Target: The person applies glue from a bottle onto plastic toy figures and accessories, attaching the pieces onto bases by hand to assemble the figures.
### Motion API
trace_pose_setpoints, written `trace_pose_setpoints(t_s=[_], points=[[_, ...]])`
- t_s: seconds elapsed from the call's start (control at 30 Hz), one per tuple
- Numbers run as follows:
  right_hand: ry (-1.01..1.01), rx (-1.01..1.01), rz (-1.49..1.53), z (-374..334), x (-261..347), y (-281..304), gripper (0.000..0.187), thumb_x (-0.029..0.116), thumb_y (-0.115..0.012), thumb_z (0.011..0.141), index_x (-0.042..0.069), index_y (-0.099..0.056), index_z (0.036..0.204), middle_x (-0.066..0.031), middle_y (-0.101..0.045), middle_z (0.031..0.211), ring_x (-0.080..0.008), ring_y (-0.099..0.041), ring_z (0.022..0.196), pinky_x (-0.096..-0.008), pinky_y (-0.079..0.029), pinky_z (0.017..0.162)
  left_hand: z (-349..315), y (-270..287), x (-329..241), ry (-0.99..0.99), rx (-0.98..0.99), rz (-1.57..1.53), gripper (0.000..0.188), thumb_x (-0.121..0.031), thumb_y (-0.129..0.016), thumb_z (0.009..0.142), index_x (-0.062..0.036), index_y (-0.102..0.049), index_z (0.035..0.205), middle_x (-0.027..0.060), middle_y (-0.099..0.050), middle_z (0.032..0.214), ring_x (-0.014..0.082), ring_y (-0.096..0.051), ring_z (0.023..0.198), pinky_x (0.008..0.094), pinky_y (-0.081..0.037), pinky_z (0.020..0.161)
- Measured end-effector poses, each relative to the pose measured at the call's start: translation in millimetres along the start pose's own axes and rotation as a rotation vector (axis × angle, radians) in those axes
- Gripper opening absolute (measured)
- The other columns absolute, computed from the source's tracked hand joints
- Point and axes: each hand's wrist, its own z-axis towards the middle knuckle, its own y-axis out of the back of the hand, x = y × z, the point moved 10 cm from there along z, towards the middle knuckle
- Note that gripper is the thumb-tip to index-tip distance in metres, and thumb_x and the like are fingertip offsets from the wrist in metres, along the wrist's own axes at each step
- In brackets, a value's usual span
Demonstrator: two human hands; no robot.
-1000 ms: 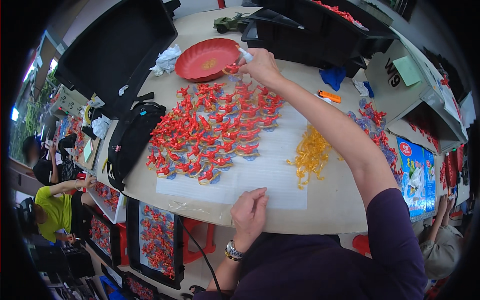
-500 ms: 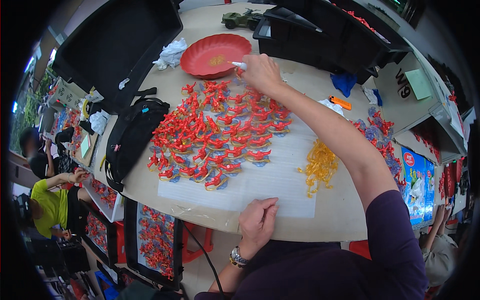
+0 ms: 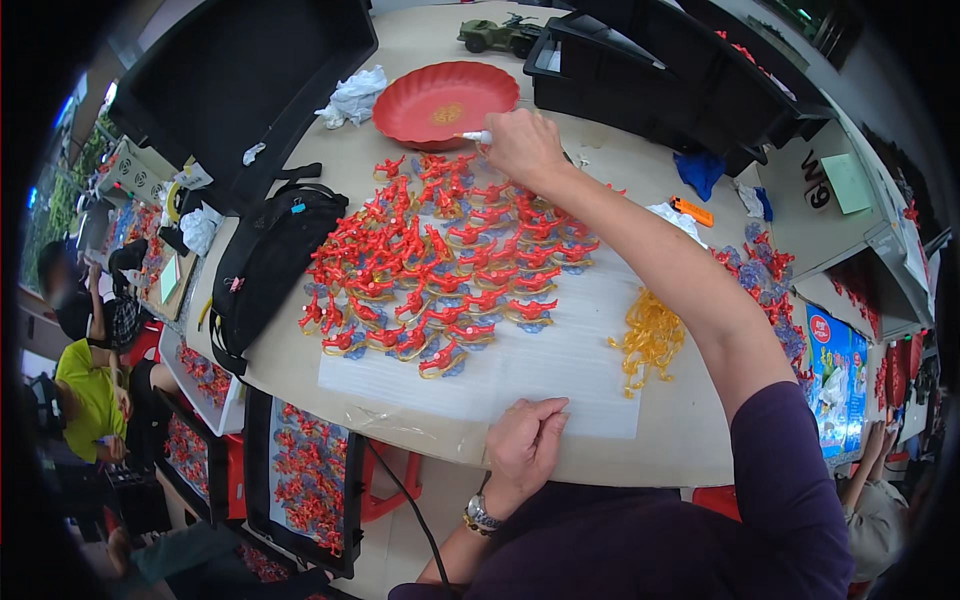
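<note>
My right hand is closed round a slim white pen-like applicator with a pointed tip. That tip lies over the near rim of a red scalloped dish, which has a small yellowish patch in its middle. Below the dish, many small red toy figures on clear blue and yellow bases cover a white sheet. At the table's near edge rests my left hand, its fingers curled and thumb pressed against them; whether anything is inside is hidden. A heap of yellow plastic pieces lies under my right forearm.
A black bag sits at the left, with crumpled white tissue beyond it. Black bins and a green toy vehicle stand at the back. An orange lighter and blue cloth lie right. Co-workers sit nearby.
The applicator's tip has moved back from over the dish toward its near rim. My left hand stays curled at the table edge. A co-worker in yellow at the left has lowered an arm.
</note>
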Motion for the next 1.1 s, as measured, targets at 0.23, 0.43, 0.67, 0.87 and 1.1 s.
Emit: trace_pose_setpoints(t_s=[0.23,0.43,0.67,0.87,1.1], points=[[-0.043,0.122,0.027,-11.6,2.3,-6.9,0.018,0.016,-0.07,0.073,0.006,-0.074,0.088,-0.0189,-0.07,0.079,-0.034,-0.07,0.08,-0.0454,-0.055,0.071,-5.0,2.1,-1.4,0.01,-0.003,-0.003,0.014,0.001,-0.069,0.081,-0.0009,-0.068,0.095,0.0088,-0.056,0.064,0.0215,-0.053,0.056,0.0323,-0.043,0.055],[-0.048,0.008,0.074,-20.3,-22.0,29.2,0.019,0.021,-0.075,0.075,0.009,-0.076,0.088,-0.0163,-0.069,0.073,-0.0293,-0.07,0.073,-0.0408,-0.054,0.069,-4.1,-8.2,3.8,0.104,0.064,0.041,0.012,0.0,-0.067,0.083,-0.0007,-0.068,0.095,0.0106,-0.06,0.068,0.0212,-0.056,0.059,0.0313,-0.046,0.057],[-0.073,-0.111,0.2,-113.4,-47.4,159.1,0.018,0.022,-0.073,0.078,0.008,-0.076,0.089,-0.0126,-0.07,0.076,-0.0278,-0.069,0.073,-0.0384,-0.054,0.067,-16.6,-1.3,39.1,0.268,-0.041,-0.09,0.012,-0.003,-0.063,0.09,0.0019,-0.068,0.1,0.0023,-0.066,0.079,0.0062,-0.056,0.068,0.0211,-0.045,0.061],[-0.221,-0.162,0.204,-259.4,-111.9,257.4,0.019,0.024,-0.071,0.079,0.007,-0.074,0.088,-0.0149,-0.068,0.073,-0.0304,-0.067,0.068,-0.0388,-0.052,0.066,-17.0,1.2,41.9,0.255,-0.1,-0.17,0.014,-0.006,-0.062,0.093,0.0019,-0.065,0.104,-0.0012,-0.06,0.079,0.0025,-0.048,0.065,0.0165,-0.039,0.058],[-0.563,-0.1,0.142,-404.9,-180.7,234.9,0.013,0.018,-0.071,0.078,0.007,-0.07,0.086,-0.0124,-0.065,0.078,-0.0292,-0.065,0.067,-0.039,-0.052,0.065,-18.2,-5.3,40.2,0.364,-0.117,-0.285,0.014,-0.006,-0.061,0.094,0.002,-0.064,0.105,-0.0014,-0.06,0.081,0.0017,-0.046,0.064,0.016,-0.037,0.056]])
